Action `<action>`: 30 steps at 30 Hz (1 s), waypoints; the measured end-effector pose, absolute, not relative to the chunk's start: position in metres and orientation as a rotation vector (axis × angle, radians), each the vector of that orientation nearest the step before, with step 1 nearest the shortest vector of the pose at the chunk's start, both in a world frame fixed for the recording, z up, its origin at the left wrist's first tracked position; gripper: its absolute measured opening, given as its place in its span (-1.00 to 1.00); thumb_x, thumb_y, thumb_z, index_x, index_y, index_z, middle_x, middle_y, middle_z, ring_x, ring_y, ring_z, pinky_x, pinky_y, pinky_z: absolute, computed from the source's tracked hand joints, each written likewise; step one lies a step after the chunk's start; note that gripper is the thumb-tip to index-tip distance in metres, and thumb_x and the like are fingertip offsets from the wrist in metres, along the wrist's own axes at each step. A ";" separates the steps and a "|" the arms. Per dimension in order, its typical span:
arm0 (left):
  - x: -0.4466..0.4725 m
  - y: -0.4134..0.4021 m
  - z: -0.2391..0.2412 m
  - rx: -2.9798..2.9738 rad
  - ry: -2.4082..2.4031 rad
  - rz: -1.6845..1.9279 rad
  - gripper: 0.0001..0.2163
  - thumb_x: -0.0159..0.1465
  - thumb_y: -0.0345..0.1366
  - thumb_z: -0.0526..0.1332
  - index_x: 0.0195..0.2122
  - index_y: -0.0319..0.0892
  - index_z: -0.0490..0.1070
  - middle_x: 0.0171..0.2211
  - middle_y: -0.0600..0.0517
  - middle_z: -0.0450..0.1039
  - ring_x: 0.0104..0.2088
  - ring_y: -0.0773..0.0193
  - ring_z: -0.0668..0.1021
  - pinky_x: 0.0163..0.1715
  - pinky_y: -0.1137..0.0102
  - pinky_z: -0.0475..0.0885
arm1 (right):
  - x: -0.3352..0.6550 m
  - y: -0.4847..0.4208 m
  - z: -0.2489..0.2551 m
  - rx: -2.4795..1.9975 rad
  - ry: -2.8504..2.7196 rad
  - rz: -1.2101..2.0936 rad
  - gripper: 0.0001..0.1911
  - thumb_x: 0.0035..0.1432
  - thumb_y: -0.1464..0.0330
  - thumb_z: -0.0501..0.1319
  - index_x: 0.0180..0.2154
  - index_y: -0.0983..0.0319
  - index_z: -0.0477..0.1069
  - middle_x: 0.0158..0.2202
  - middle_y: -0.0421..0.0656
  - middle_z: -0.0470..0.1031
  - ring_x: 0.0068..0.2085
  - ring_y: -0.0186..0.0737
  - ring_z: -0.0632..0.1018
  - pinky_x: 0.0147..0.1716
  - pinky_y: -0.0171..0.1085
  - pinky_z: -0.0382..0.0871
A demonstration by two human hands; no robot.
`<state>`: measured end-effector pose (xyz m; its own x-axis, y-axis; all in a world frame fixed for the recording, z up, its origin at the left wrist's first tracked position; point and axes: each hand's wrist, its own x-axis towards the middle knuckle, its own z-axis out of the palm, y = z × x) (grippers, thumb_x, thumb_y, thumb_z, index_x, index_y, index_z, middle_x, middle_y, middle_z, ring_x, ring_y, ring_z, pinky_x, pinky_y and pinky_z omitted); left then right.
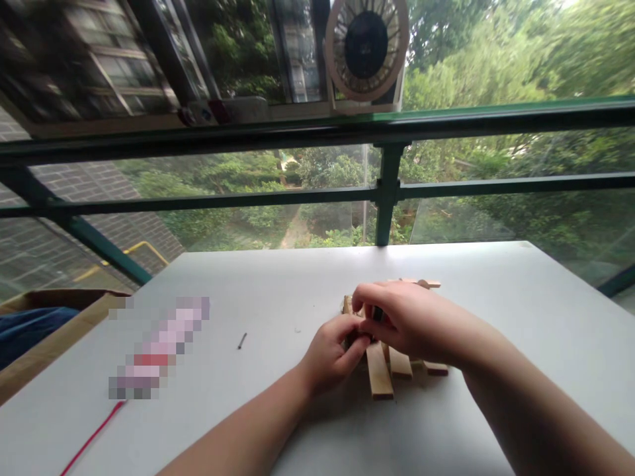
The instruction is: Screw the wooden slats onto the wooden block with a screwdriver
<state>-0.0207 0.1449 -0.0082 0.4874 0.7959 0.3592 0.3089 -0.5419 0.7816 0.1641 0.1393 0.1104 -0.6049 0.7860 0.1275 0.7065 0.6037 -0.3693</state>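
Several flat wooden sticks (380, 378) lie in a small pile on the white table (496, 291), near its middle. My left hand (331, 350) pinches at the left edge of the pile, fingers curled together. My right hand (401, 317) covers the top of the pile, fingers bent down onto the wood beside the left fingertips. What the fingertips hold is hidden between the two hands. More stick ends (429, 283) poke out behind the right hand.
A small dark nail or screw (241, 341) lies left of the hands. A red cord (94, 433) runs off the front left. A cardboard box (54, 330) stands at the table's left edge. Green railing (387, 198) and a fan (366, 46) are beyond.
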 end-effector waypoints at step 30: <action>-0.023 0.147 -0.013 2.127 0.898 0.984 -0.87 0.24 -0.31 0.11 -0.30 -0.23 0.41 -0.30 -0.02 0.47 -0.27 0.22 0.49 -0.25 0.38 0.38 | 0.164 0.129 0.119 -0.982 -2.614 0.642 -0.77 0.02 0.47 0.13 -0.21 0.16 0.31 -0.40 -0.25 0.45 -0.38 -0.34 0.37 -0.45 -0.36 0.10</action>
<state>-0.0228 0.1467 -0.0131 0.4910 0.7794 0.3892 0.3165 -0.5758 0.7538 0.1645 0.1288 0.1187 -0.7316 0.6745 0.0985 0.5521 0.6711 -0.4948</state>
